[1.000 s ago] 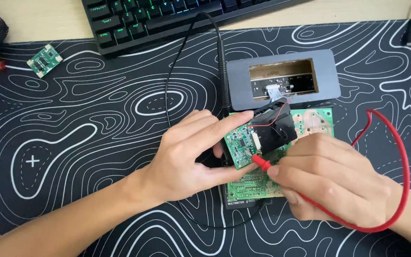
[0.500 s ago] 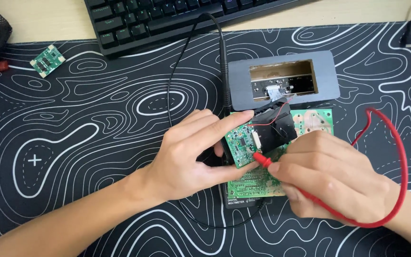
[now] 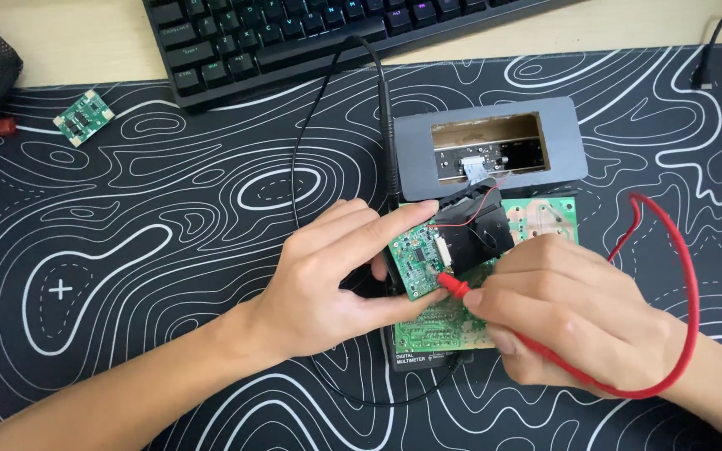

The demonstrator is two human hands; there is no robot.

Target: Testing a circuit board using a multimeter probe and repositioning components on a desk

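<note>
While our left fingers (image 3: 378, 238) stay clamped on the small green circuit board (image 3: 415, 255), tilted above the multimeter (image 3: 419, 355) near the mat's (image 3: 127, 250) middle, our right hand (image 3: 561, 313) keeps its fingers pinched together on the red probe (image 3: 453, 286). Since a second ago, little has shifted: the tip still touches the board's lower edge, so we judge the reading ongoing. Its red lead (image 3: 678, 276) loops toward the mat's right edge.

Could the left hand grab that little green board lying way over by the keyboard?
Probably not right now. The left hand is pinching a small circuit board under the red probe. The little green board lies far off across bare mat, nothing blocking it, so the hand would need freeing first.
</note>
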